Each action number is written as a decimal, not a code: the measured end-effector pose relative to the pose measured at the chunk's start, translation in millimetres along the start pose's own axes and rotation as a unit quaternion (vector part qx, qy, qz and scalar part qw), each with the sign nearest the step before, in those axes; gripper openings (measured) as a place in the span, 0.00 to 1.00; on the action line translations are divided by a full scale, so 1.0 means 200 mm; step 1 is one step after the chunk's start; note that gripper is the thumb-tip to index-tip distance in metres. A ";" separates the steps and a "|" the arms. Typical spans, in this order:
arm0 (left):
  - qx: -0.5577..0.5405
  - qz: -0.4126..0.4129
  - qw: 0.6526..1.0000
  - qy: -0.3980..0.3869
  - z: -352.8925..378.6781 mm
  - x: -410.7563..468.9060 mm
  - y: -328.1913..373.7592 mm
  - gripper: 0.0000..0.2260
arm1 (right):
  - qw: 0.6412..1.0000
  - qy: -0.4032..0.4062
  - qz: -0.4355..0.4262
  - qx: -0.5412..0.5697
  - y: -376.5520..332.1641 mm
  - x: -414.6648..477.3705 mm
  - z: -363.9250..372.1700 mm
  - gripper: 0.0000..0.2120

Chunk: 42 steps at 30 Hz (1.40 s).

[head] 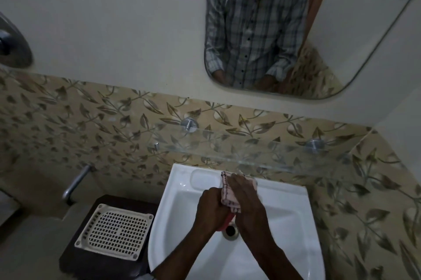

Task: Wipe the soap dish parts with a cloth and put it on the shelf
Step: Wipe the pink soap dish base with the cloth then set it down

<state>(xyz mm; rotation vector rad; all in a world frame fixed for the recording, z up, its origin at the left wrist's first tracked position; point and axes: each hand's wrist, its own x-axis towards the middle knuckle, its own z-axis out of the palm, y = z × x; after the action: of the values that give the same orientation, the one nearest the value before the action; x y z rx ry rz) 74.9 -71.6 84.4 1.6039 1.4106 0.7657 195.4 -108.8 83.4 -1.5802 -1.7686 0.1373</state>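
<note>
Both my hands are together over the white sink (pixel 284 206). My left hand (pixel 210 209) grips a red soap dish part (pixel 229 219), of which only a small edge shows between my hands. My right hand (pixel 247 202) presses a pink-and-white cloth (pixel 227 195) against it. The cream perforated tray of the soap dish (pixel 115 232) lies flat on a dark stool to the left of the sink. A clear glass shelf (pixel 218 143) runs along the tiled wall just above the sink.
A metal tap (pixel 76 183) sticks out of the wall at left, above the dark stool (pixel 75 259). The sink drain (pixel 231 230) is below my hands. A mirror (pixel 341 29) hangs above the shelf. Two chrome brackets (pixel 189 124) hold the shelf.
</note>
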 end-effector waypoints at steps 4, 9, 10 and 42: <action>-0.042 -0.034 0.997 0.050 0.03 -0.03 -0.06 0.10 | 0.988 0.002 0.122 0.091 -0.02 0.02 0.03 0.19; -0.087 -0.020 0.994 0.068 0.01 -0.04 -0.08 0.09 | 0.983 0.025 0.109 0.143 -0.06 0.02 0.05 0.19; -0.119 -0.016 0.988 0.096 0.02 -0.07 -0.08 0.09 | 0.975 0.023 0.163 0.152 -0.06 0.02 0.05 0.20; -0.233 -0.011 0.970 0.066 -0.05 -0.16 -0.16 0.11 | 0.978 -0.044 0.112 0.168 0.01 -0.05 -0.01 0.20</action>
<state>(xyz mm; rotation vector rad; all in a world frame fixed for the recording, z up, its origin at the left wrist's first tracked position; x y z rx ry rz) 45.7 -100.3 64.4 1.1884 1.2206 1.1145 199.0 -117.2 79.6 -1.5349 -1.5297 0.5932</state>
